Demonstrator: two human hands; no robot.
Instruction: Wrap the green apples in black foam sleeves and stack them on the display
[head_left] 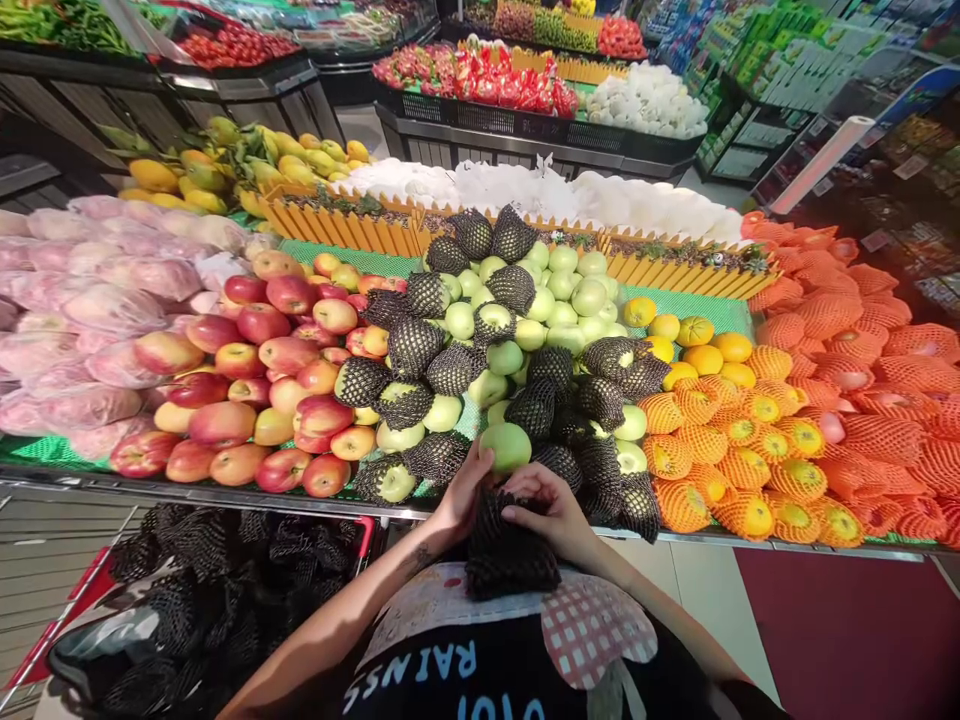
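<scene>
My left hand point(466, 492) is closed on a bare green apple point(506, 449), its thumb against the fruit's side. Close beside it, my right hand point(553, 508) pinches a black foam net sleeve point(506, 560) that hangs below the apple, in front of my body. The apple sits above the sleeve's upper end, outside the mesh. In front of both hands lies a pile of green apples point(589, 296), some bare and others wrapped in black foam nets point(416, 347).
Red apples point(225, 424) and bagged pink fruit point(97, 290) lie left. Oranges point(703, 360), net-wrapped orange fruit point(754, 410) and red-netted fruit point(862, 350) lie right. A small orange fence point(345, 218) runs behind. A cart point(52, 620) holding black nets point(187, 600) stands lower left.
</scene>
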